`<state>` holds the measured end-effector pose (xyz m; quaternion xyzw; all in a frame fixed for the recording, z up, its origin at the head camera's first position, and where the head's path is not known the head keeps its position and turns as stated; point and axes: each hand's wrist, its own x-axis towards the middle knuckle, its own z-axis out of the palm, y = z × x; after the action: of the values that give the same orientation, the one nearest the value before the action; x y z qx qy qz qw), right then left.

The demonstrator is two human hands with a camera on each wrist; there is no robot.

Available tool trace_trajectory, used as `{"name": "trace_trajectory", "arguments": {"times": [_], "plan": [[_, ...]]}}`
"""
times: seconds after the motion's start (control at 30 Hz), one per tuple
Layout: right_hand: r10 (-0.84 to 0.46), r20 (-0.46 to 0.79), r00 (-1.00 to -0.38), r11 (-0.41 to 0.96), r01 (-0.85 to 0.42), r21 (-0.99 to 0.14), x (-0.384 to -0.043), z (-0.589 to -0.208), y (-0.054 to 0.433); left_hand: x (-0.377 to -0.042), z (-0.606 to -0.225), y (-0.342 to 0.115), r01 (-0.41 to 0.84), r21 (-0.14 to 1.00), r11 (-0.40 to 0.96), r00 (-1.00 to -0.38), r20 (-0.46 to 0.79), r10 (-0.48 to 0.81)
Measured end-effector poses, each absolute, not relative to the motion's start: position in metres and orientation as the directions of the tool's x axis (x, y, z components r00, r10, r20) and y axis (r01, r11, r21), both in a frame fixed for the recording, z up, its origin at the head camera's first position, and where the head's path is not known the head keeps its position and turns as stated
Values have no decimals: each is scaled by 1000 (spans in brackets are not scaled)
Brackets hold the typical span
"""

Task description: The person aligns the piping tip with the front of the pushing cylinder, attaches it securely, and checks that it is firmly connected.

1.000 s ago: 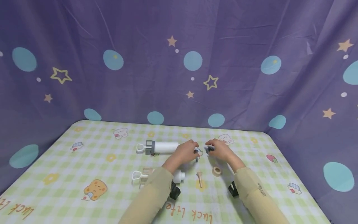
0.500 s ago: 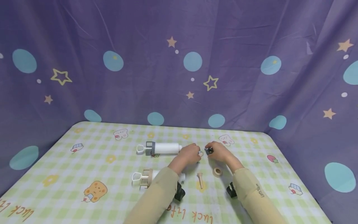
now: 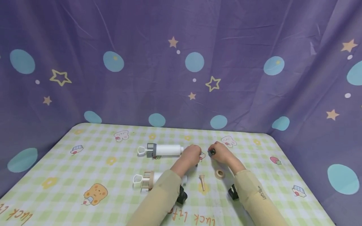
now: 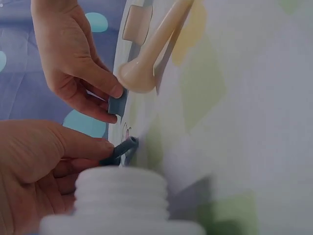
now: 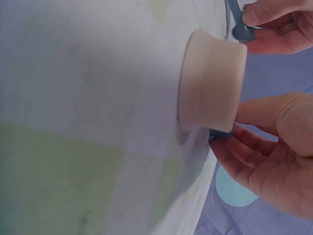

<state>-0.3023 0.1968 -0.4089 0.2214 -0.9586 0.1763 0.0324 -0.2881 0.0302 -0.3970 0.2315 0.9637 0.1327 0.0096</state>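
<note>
My left hand pinches a slim blue-grey nozzle by thumb and fingers at the table's middle. Just to its right, my right hand holds a blue-grey ring cap, partly hidden by its fingers. The two parts are apart. Beyond my left hand's wrist lies a white syringe-like press with a grey collar and pull handle. A second press, beige-collared, is partly covered by my left sleeve. Nearer me lie a beige nozzle and a beige ring cap.
A green-and-white checked cloth covers the table. Behind its far edge hangs a purple curtain. A white threaded barrel end fills the bottom of the left wrist view.
My left hand has shifted slightly right and turned over, so the nozzle is more hidden in the head view. My right hand still holds the ring cap, almost in place.
</note>
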Motion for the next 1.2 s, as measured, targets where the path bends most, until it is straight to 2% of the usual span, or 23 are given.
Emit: {"name": "trace_trajectory", "arguments": {"times": [0.23, 0.6, 0.97, 1.2], "plan": [[-370, 139, -918, 845, -396, -359, -301, -410, 197, -286, -393, 26, 429, 291, 855, -902, 95, 421], [-291, 75, -954, 808, -287, -515, -293, -403, 197, -284, -388, 19, 461, 326, 825, -886, 213, 411], [-289, 91, -953, 783, -290, -550, -292, -402, 198, -283, -383, 10, 480, 306, 822, -870, 283, 403], [-261, 102, -960, 754, -269, -599, -291, -406, 193, -282, -383, 3, 477, 367, 799, -864, 359, 352]]}}
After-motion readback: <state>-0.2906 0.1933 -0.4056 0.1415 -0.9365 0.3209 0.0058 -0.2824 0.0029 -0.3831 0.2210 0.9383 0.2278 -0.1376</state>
